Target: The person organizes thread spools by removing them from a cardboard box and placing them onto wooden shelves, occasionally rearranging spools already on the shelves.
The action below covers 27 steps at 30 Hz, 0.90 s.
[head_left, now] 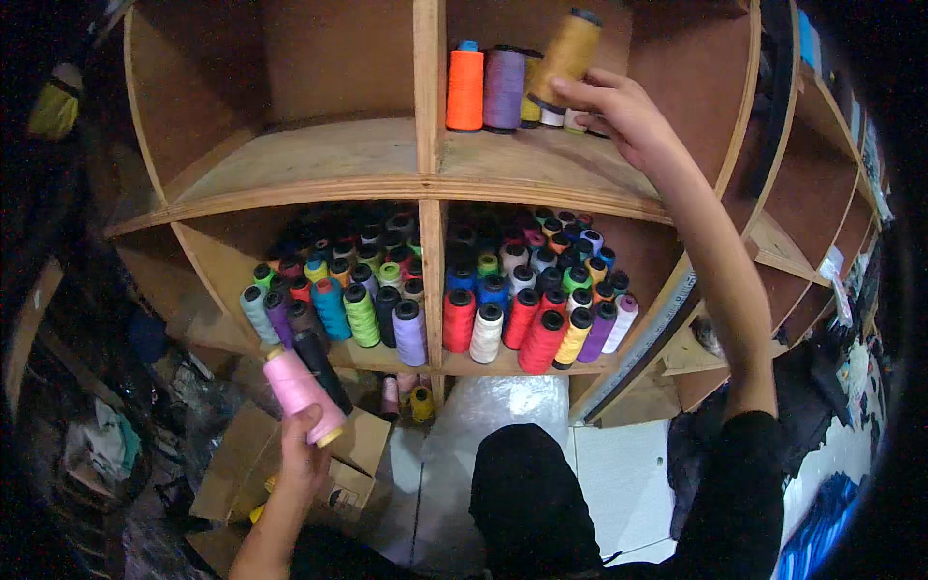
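Observation:
My left hand (302,449) is closed round the lower end of a pink thread spool (302,391), tilted, in front of the lower left compartment. A black spool (324,372) leans right behind it; whether my hand holds that one too, I cannot tell. Up in the upper right compartment, my right hand (619,111) grips a golden-brown thread spool (566,58), raised and tilted. Standing on that shelf beside it are an orange spool (465,92) and a purple spool (504,89). A few more spools there are partly hidden by my hand and the golden-brown spool.
Spools of many colours crowd the lower left and lower right compartments of the wooden shelf (387,189). Below on the left stands an open cardboard box (232,454). A long ruler-like strip (643,338) leans at the right. Dark cloth (822,387) lies further right.

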Each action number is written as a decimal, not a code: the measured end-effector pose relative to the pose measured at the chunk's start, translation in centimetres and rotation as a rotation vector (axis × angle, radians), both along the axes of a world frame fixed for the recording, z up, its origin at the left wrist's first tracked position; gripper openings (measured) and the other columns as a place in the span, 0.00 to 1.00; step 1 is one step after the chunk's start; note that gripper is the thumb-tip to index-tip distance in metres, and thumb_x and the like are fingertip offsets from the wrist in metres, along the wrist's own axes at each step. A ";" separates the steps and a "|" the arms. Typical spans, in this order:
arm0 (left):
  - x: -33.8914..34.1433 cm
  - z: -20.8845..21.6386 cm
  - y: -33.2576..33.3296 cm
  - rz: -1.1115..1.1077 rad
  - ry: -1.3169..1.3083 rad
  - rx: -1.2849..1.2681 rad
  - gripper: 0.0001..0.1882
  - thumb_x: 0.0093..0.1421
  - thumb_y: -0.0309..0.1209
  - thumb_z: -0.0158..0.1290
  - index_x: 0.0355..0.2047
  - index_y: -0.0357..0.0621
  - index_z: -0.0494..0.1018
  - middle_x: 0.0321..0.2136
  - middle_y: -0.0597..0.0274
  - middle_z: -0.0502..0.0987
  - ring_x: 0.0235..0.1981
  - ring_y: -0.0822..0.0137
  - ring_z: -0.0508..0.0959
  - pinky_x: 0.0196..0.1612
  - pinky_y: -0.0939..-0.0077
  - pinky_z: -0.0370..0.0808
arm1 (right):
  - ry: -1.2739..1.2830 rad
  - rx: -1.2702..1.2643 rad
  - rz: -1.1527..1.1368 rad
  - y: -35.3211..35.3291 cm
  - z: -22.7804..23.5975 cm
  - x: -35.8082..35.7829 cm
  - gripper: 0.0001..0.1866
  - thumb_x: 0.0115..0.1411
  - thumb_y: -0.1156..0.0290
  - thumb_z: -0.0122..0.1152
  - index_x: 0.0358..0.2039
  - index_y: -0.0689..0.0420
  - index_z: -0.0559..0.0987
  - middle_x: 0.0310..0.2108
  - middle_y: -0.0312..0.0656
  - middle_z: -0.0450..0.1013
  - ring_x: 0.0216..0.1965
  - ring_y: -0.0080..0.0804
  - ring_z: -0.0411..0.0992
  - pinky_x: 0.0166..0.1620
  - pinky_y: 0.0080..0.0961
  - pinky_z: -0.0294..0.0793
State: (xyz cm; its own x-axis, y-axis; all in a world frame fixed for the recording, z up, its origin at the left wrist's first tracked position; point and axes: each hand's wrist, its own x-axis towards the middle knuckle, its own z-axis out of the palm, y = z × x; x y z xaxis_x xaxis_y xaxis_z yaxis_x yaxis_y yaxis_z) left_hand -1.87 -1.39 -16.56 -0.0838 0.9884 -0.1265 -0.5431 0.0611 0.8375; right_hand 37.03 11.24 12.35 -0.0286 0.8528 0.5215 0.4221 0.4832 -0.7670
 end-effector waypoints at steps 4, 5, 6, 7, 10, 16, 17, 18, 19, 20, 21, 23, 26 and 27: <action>-0.9 -1.5 0.3 -0.142 0.062 0.014 0.30 0.47 0.34 0.55 0.51 0.41 0.59 0.38 0.61 0.68 0.42 0.64 0.70 0.47 0.69 0.67 | -0.350 -0.079 -0.269 3.9 0.2 0.3 0.21 0.50 0.60 0.65 0.38 0.64 0.76 0.30 0.38 0.74 0.30 0.20 0.69 0.36 0.19 0.69; -0.8 -1.4 0.3 -0.157 0.084 0.028 0.31 0.47 0.34 0.55 0.51 0.41 0.59 0.38 0.61 0.68 0.42 0.64 0.70 0.47 0.69 0.67 | -0.368 -0.087 -0.276 5.1 -0.1 0.9 0.21 0.50 0.60 0.65 0.37 0.64 0.76 0.29 0.38 0.74 0.29 0.20 0.70 0.35 0.19 0.69; -0.5 -0.8 0.2 -0.149 0.106 0.063 0.31 0.47 0.34 0.55 0.51 0.41 0.59 0.38 0.60 0.68 0.42 0.64 0.70 0.47 0.69 0.66 | -0.388 -0.099 -0.287 6.8 -0.9 2.0 0.21 0.50 0.59 0.65 0.36 0.64 0.77 0.28 0.38 0.74 0.29 0.20 0.70 0.34 0.18 0.69; -0.5 -0.9 0.1 -0.132 0.115 0.058 0.31 0.46 0.34 0.55 0.51 0.40 0.59 0.38 0.60 0.68 0.42 0.64 0.70 0.47 0.69 0.67 | -0.408 -0.114 -0.293 7.6 -1.3 2.3 0.21 0.49 0.58 0.65 0.35 0.64 0.77 0.27 0.38 0.74 0.29 0.21 0.70 0.33 0.18 0.69; -0.7 -1.1 -0.1 -0.105 0.123 0.046 0.31 0.46 0.34 0.55 0.51 0.40 0.59 0.38 0.60 0.68 0.41 0.64 0.70 0.47 0.70 0.67 | -0.519 -0.102 -0.312 8.3 -1.5 2.3 0.22 0.50 0.58 0.65 0.36 0.66 0.77 0.28 0.40 0.75 0.29 0.23 0.72 0.33 0.19 0.71; -1.4 -1.4 0.1 -0.151 0.106 0.057 0.31 0.46 0.34 0.54 0.50 0.40 0.59 0.38 0.60 0.68 0.40 0.64 0.70 0.46 0.70 0.67 | -0.676 -0.144 -0.303 7.9 -0.4 0.8 0.24 0.51 0.57 0.63 0.36 0.69 0.76 0.30 0.45 0.75 0.28 0.28 0.73 0.34 0.23 0.73; -1.0 -1.2 0.1 -0.155 0.113 0.063 0.31 0.45 0.34 0.55 0.50 0.40 0.59 0.38 0.60 0.68 0.40 0.64 0.70 0.46 0.70 0.67 | -0.672 -0.134 -0.291 8.0 -0.3 1.1 0.25 0.51 0.56 0.63 0.36 0.69 0.76 0.30 0.45 0.75 0.28 0.28 0.73 0.33 0.23 0.72; -0.9 -1.1 0.0 -0.154 0.121 0.067 0.31 0.45 0.35 0.55 0.50 0.40 0.59 0.38 0.60 0.68 0.40 0.64 0.70 0.45 0.70 0.67 | -0.666 -0.125 -0.273 7.9 -0.3 1.1 0.25 0.51 0.55 0.62 0.36 0.69 0.76 0.30 0.45 0.75 0.28 0.28 0.73 0.33 0.24 0.72; -1.0 -1.2 0.0 -0.153 0.120 0.073 0.31 0.45 0.35 0.55 0.50 0.40 0.59 0.38 0.60 0.68 0.40 0.64 0.70 0.45 0.70 0.67 | -0.660 -0.116 -0.254 7.9 -0.4 1.0 0.25 0.51 0.55 0.62 0.36 0.69 0.76 0.30 0.45 0.75 0.28 0.28 0.72 0.32 0.24 0.72; -1.2 -1.5 0.1 -0.152 0.119 0.080 0.31 0.45 0.35 0.55 0.50 0.40 0.59 0.38 0.60 0.68 0.40 0.64 0.70 0.45 0.70 0.68 | -0.656 -0.128 -0.246 7.8 -0.3 1.0 0.26 0.51 0.55 0.62 0.36 0.69 0.76 0.30 0.45 0.75 0.28 0.28 0.72 0.32 0.25 0.72; -1.3 -1.8 0.1 -0.153 0.116 0.085 0.31 0.45 0.35 0.55 0.50 0.40 0.59 0.38 0.60 0.68 0.40 0.64 0.70 0.45 0.70 0.68 | -0.655 -0.143 -0.239 7.1 -0.3 0.8 0.26 0.51 0.54 0.62 0.36 0.69 0.76 0.31 0.45 0.75 0.29 0.28 0.72 0.33 0.25 0.72; -1.4 -1.4 -0.1 -0.166 0.137 0.093 0.31 0.45 0.36 0.55 0.50 0.40 0.59 0.38 0.60 0.68 0.40 0.64 0.70 0.45 0.70 0.68 | -0.673 -0.145 -0.263 6.7 -0.4 0.4 0.26 0.50 0.54 0.62 0.36 0.68 0.76 0.30 0.44 0.74 0.28 0.28 0.71 0.32 0.26 0.71; -0.9 -0.8 -0.3 -0.162 0.133 0.044 0.31 0.45 0.36 0.54 0.50 0.40 0.59 0.38 0.60 0.68 0.40 0.65 0.70 0.45 0.71 0.68 | -0.726 -0.156 -0.323 6.6 -0.2 0.6 0.25 0.50 0.54 0.62 0.33 0.68 0.77 0.28 0.43 0.74 0.26 0.28 0.70 0.30 0.26 0.68; -0.9 -0.7 -0.5 -0.152 0.127 0.016 0.31 0.45 0.36 0.54 0.49 0.40 0.59 0.38 0.60 0.68 0.40 0.65 0.70 0.44 0.71 0.68 | -0.733 -0.193 -0.309 6.3 0.2 0.3 0.24 0.49 0.54 0.62 0.32 0.68 0.77 0.27 0.43 0.74 0.26 0.28 0.69 0.29 0.26 0.67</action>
State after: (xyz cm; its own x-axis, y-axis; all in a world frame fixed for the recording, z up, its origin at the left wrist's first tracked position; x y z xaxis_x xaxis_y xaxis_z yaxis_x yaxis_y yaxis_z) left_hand -2.77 -1.84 -17.22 0.0518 0.9927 -0.1089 -0.4182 0.1206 0.9003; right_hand 37.33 17.51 12.59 -0.0538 0.9507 0.3053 0.9412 0.1504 -0.3024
